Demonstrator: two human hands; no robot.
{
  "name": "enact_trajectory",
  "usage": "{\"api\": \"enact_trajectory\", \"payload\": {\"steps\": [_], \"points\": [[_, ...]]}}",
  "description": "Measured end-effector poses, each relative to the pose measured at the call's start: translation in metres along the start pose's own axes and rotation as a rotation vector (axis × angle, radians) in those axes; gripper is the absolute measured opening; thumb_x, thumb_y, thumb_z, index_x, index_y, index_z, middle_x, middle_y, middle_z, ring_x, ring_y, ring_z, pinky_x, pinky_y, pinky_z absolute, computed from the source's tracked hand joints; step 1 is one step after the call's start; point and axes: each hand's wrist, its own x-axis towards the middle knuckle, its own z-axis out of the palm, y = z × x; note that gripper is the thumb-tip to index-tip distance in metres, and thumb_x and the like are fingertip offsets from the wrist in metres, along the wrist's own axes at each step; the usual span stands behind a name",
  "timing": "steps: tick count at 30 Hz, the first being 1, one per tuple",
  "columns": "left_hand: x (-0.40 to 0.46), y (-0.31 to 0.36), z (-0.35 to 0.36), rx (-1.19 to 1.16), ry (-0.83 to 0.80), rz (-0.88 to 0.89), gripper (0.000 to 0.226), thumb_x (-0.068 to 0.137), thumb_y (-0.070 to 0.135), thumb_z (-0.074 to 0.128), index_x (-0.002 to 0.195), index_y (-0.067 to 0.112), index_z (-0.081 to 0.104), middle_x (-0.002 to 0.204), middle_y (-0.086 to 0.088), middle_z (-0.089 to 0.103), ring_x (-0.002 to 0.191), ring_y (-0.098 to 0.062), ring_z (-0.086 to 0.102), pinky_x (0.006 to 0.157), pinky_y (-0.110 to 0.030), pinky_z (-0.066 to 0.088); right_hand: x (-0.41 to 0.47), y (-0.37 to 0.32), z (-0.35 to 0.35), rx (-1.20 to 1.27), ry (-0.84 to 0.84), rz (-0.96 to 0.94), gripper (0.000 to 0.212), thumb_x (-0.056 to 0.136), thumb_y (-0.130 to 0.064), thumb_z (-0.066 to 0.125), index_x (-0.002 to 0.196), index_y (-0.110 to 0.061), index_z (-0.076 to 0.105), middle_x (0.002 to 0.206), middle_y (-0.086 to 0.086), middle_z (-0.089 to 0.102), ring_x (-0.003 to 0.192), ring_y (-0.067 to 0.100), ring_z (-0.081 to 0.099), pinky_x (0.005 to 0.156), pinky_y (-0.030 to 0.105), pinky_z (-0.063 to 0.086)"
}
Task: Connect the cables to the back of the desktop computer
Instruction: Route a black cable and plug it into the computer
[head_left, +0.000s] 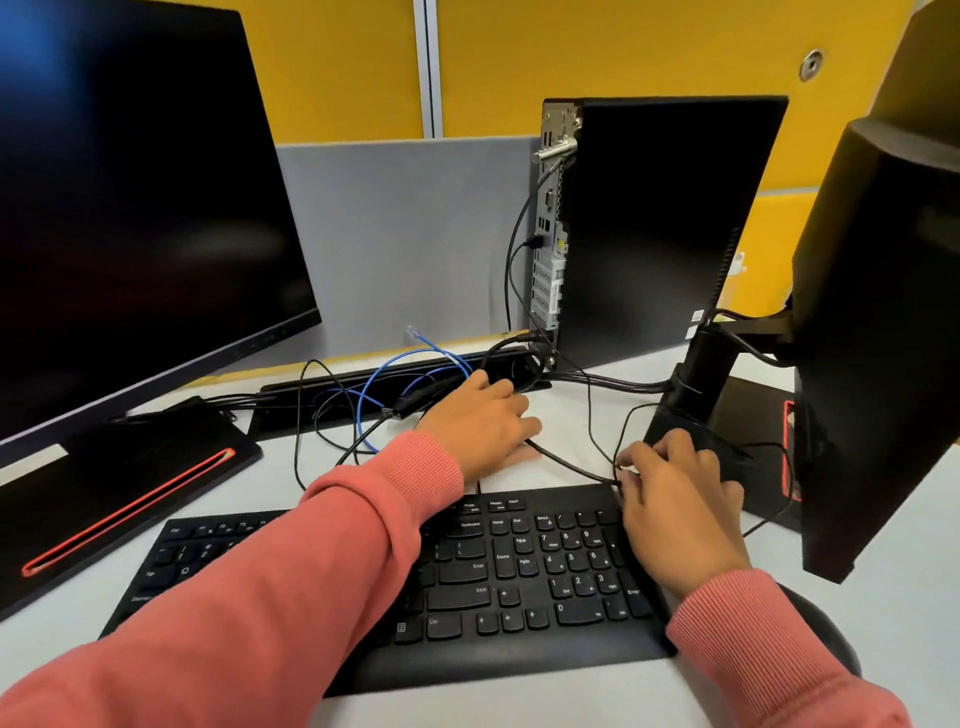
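Resting with relaxed fingers on the desk, the left hand (480, 423) holds nothing beside the loose blue cable (410, 364), while the right hand (670, 480) pinches a thin black cable (566, 462), light and floppy, best taken at its stiff plug, before the desktop computer (660, 223) behind.

The desktop computer (660, 223) stands upright at the back of the table (571, 706), its port side turned left. A monitor (130, 208) stands to the left and a second monitor (883, 312) to the right. The keyboard (493, 571) lies nearest, in front of both. Between keyboard and computer a cable tray (311, 395) runs across, with loose cables (415, 374) tangled over it. The left hand (480, 423) rests beside them; the right hand (675, 493) is at the keyboard's far right corner.
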Motion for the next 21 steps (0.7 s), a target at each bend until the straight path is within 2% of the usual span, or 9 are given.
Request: {"api": "enact_trajectory", "payload": {"steps": [3, 5, 9, 11, 12, 15, 17, 19, 21], "points": [[-0.014, -0.011, 0.004, 0.073, 0.119, -0.03, 0.002, 0.093, 0.021, 0.068, 0.094, 0.022, 0.068, 0.081, 0.004, 0.066, 0.085, -0.022, 0.058, 0.077, -0.037, 0.037, 0.0, 0.001, -0.001, 0.048, 0.054, 0.014, 0.022, 0.102, -0.032, 0.044, 0.12, -0.034, 0.056, 0.113, -0.006, 0.043, 0.1, 0.02, 0.041, 0.085, 0.04, 0.031], [-0.02, -0.023, 0.004, 0.077, 0.17, -0.098, 0.012, 0.084, 0.015, 0.076, 0.087, 0.022, 0.067, 0.077, 0.005, 0.067, 0.081, -0.023, 0.06, 0.074, -0.037, 0.036, 0.0, 0.003, -0.003, 0.073, 0.083, 0.021, 0.025, 0.101, -0.029, 0.045, 0.124, -0.034, 0.054, 0.113, -0.005, 0.044, 0.099, 0.02, 0.041, 0.085, 0.041, 0.033], [-0.031, -0.039, -0.001, -0.03, 0.203, -0.252, 0.023, 0.092, 0.009, 0.065, 0.109, 0.023, 0.064, 0.099, 0.005, 0.075, 0.099, -0.025, 0.062, 0.083, -0.036, 0.034, -0.002, 0.006, -0.005, 0.067, 0.095, 0.029, 0.024, 0.102, -0.028, 0.046, 0.124, -0.032, 0.053, 0.113, -0.005, 0.046, 0.094, 0.017, 0.036, 0.082, 0.038, 0.03], [-0.038, -0.042, -0.005, -0.127, 0.225, -0.363, 0.04, 0.09, 0.001, 0.061, 0.121, 0.026, 0.054, 0.1, 0.003, 0.073, 0.096, -0.028, 0.058, 0.08, -0.035, 0.035, -0.003, 0.006, -0.004, 0.021, 0.051, 0.014, 0.024, 0.101, -0.029, 0.047, 0.122, -0.034, 0.056, 0.114, -0.007, 0.048, 0.096, 0.017, 0.039, 0.081, 0.037, 0.029], [-0.042, -0.044, -0.007, -0.211, 0.226, -0.429, 0.041, 0.093, 0.0, 0.057, 0.123, 0.027, 0.049, 0.099, 0.001, 0.071, 0.091, -0.03, 0.054, 0.077, -0.036, 0.036, -0.003, 0.006, -0.003, 0.004, 0.023, 0.007, 0.024, 0.101, -0.029, 0.048, 0.121, -0.036, 0.058, 0.114, -0.008, 0.048, 0.1, 0.017, 0.041, 0.082, 0.037, 0.029], [-0.049, -0.051, -0.009, -0.487, 0.253, -0.539, 0.018, 0.104, 0.017, 0.047, 0.118, 0.027, 0.053, 0.098, -0.002, 0.069, 0.088, -0.031, 0.056, 0.076, -0.04, 0.043, -0.004, 0.004, -0.002, -0.03, -0.013, 0.0, 0.026, 0.1, -0.029, 0.05, 0.12, -0.038, 0.062, 0.111, -0.01, 0.047, 0.105, 0.017, 0.041, 0.086, 0.038, 0.032], [-0.054, -0.051, -0.014, -0.741, 0.28, -0.567, 0.013, 0.105, 0.02, 0.05, 0.111, 0.028, 0.058, 0.098, 0.004, 0.07, 0.09, -0.023, 0.062, 0.079, -0.038, 0.05, -0.005, 0.002, -0.001, -0.074, -0.023, -0.009, 0.026, 0.099, -0.031, 0.05, 0.119, -0.038, 0.064, 0.112, -0.01, 0.046, 0.105, 0.017, 0.039, 0.089, 0.039, 0.035], [-0.056, -0.05, -0.019, -0.885, 0.332, -0.59, 0.01, 0.105, 0.023, 0.052, 0.105, 0.028, 0.06, 0.093, 0.007, 0.069, 0.084, -0.014, 0.063, 0.075, -0.034, 0.052, -0.005, -0.002, -0.001, -0.102, -0.037, -0.017, 0.027, 0.097, -0.034, 0.049, 0.119, -0.039, 0.064, 0.115, -0.01, 0.042, 0.106, 0.016, 0.036, 0.091, 0.038, 0.034], [-0.057, -0.05, -0.025, -0.946, 0.405, -0.608, 0.012, 0.106, 0.029, 0.051, 0.099, 0.028, 0.06, 0.087, -0.002, 0.069, 0.078, -0.02, 0.062, 0.071, -0.037, 0.051, -0.006, -0.006, -0.002, -0.063, -0.044, -0.028, 0.032, 0.096, -0.036, 0.048, 0.125, -0.039, 0.061, 0.118, -0.011, 0.037, 0.107, 0.015, 0.033, 0.093, 0.038, 0.033]]}}
